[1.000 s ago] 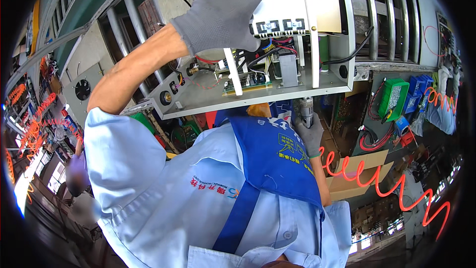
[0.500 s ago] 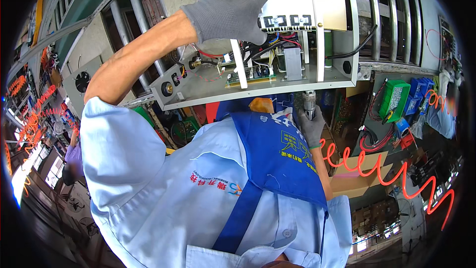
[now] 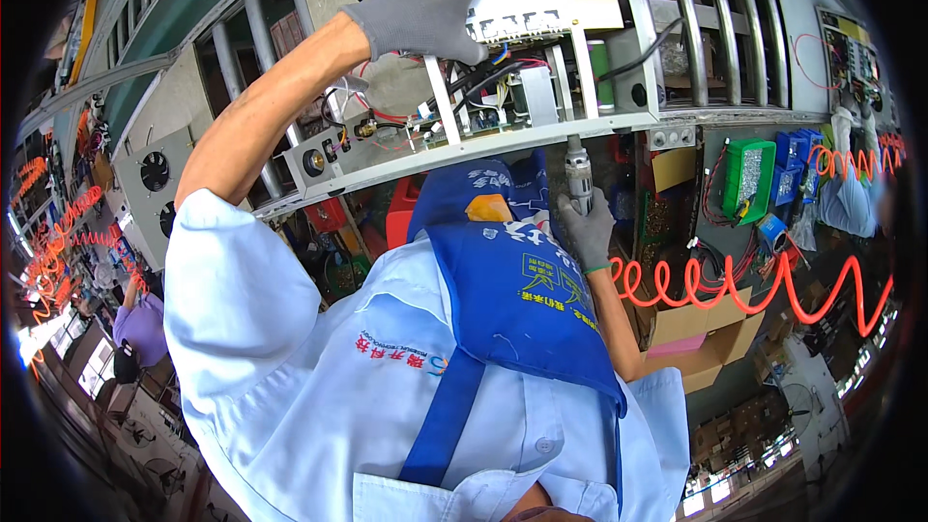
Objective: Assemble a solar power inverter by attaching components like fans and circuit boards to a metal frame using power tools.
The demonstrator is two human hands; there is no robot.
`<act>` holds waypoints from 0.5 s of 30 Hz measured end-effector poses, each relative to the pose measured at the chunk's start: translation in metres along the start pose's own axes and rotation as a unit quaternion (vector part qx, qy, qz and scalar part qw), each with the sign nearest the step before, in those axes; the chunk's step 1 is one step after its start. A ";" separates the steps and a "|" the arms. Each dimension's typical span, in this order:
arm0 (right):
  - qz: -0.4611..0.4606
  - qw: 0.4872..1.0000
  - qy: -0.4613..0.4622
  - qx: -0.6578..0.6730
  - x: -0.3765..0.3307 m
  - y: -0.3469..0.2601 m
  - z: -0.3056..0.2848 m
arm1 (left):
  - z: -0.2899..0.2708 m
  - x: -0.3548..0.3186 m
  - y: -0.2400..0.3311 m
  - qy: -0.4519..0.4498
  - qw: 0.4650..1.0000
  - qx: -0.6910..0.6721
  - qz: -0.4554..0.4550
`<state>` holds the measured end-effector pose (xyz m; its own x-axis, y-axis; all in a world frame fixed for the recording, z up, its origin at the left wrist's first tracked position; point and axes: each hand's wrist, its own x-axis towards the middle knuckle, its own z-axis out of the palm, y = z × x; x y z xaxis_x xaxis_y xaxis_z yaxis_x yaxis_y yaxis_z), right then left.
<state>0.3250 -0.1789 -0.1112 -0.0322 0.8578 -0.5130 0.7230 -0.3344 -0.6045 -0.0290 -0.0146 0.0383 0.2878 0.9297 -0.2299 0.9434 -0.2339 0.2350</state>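
My left hand (image 3: 425,2), in a grey knitted glove, lies with fingers spread over the white panel (image 3: 517,0) of an electrical cabinet. Below that panel, the cabinet's grey metal frame (image 3: 387,168) holds wiring, a circuit board and a grey ribbon cable (image 3: 539,97). In my right hand (image 3: 588,230), also gloved in grey, is a silver air screwdriver (image 3: 578,179). Its tip points away from me, at the frame's near edge; whether it touches a screw there cannot be seen.
Metal rollers (image 3: 710,29) run beneath the cabinet. To the right are a green bin (image 3: 747,179) of small metal parts, blue bins (image 3: 791,159), an orange coiled air hose (image 3: 754,295) and an open cardboard box (image 3: 701,329). Another person (image 3: 140,329) is at far left.
The cabinet and both hands appear shifted left and slightly up in the picture. More of the air screwdriver now shows below the frame's edge. My left hand keeps its place on the panel.
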 end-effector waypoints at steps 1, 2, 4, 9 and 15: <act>-0.001 1.000 0.008 -0.005 -0.001 -0.002 0.001 | 0.003 -0.001 -0.001 -0.003 1.000 0.000 -0.003; 0.009 1.000 0.001 -0.007 -0.002 -0.004 0.000 | 0.006 -0.002 -0.002 0.010 1.000 -0.002 0.002; 0.035 0.999 -0.017 0.022 -0.004 -0.007 0.001 | 0.013 -0.004 -0.007 0.017 1.000 0.005 0.005; 0.000 0.999 0.001 0.035 -0.014 0.003 0.003 | 0.021 -0.012 -0.016 0.103 0.987 -0.090 0.087; -0.003 1.000 0.012 0.015 -0.036 0.052 -0.005 | 0.045 -0.029 0.050 0.448 0.892 -0.032 0.049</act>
<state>0.3672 -0.2251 -0.1218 -0.0207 0.8687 -0.4948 0.7023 -0.3396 -0.6256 0.0172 -0.0660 0.0140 0.0940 0.7669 0.6348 0.9016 -0.3359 0.2723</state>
